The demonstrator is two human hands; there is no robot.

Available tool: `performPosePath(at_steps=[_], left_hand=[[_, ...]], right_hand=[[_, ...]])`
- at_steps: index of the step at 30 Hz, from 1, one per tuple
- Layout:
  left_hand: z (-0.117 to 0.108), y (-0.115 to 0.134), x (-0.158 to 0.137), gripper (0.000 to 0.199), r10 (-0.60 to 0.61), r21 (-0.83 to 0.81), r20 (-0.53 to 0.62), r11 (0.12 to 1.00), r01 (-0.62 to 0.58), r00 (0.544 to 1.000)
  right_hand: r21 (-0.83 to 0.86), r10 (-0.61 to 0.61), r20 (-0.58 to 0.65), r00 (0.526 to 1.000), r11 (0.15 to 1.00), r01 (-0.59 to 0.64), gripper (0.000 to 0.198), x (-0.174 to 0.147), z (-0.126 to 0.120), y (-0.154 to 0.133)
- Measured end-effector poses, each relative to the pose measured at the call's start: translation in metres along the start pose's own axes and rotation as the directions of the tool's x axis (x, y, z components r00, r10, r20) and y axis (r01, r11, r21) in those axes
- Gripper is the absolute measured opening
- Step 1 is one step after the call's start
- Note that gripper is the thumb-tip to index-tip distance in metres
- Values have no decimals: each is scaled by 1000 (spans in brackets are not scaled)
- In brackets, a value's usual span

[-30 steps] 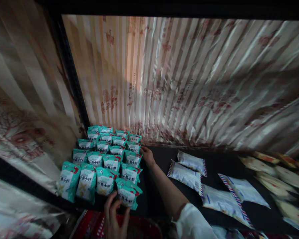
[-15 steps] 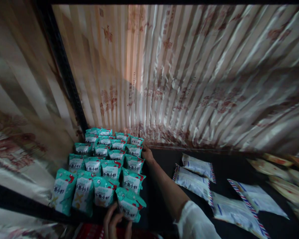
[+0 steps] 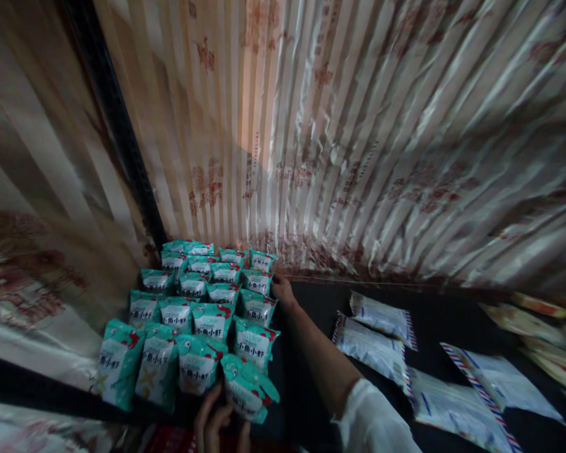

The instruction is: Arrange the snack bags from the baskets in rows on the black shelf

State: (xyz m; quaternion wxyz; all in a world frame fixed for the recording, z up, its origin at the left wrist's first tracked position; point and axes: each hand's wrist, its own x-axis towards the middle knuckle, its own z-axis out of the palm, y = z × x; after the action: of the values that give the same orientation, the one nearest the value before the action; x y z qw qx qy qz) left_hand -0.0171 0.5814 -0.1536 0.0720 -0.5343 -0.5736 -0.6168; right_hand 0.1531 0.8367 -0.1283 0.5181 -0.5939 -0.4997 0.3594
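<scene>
Rows of teal-and-white snack packets [image 3: 209, 324] stand close together on the dark shelf at the left. My right hand [image 3: 284, 291] reaches to the back right of these rows, at the edge of the rearmost right packet [image 3: 263, 259]. Its fingertips are hidden in shadow against the packets, so their grip does not show. At the bottom, my left hand [image 3: 221, 421] is partly cut off by the frame. Its visible fingers are apart, close to the lower left of a tilted front packet [image 3: 244, 391]; whether they touch it is unclear.
Several white packets with striped edges [image 3: 372, 346] lie flat on the dark shelf [image 3: 306, 377], right of my forearm. Beige packs [image 3: 556, 362] lie farther right. A dark metal upright [image 3: 117, 126] and wrinkled printed sheeting [image 3: 334, 157] enclose the shelf. Something red [image 3: 170, 438] shows below its front edge.
The rearmost right packet stands more upright and slightly higher. The right-hand column of packets has shifted a little to the right, along with my right hand. My left hand has barely moved.
</scene>
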Motion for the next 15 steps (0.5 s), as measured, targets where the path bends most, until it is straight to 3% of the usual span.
performPosePath(at_steps=[4,7,12,15], left_hand=[[-6,6,1,17,-14,-31,47,999,16,999],[-10,9,1,18,-36,-21,97,999,38,995],[-15,10,2,21,-55,-14,148,998,58,987],[-16,11,4,21,-72,-23,149,997,76,986]], right_hand=[[47,32,-45,998,998,-30,49,-20,-9,-4],[149,17,-51,999,989,-10,53,-40,-15,-14],[278,-13,148,989,960,-29,45,-60,-19,-28],[288,1,176,984,956,-53,42,-56,-20,-28]])
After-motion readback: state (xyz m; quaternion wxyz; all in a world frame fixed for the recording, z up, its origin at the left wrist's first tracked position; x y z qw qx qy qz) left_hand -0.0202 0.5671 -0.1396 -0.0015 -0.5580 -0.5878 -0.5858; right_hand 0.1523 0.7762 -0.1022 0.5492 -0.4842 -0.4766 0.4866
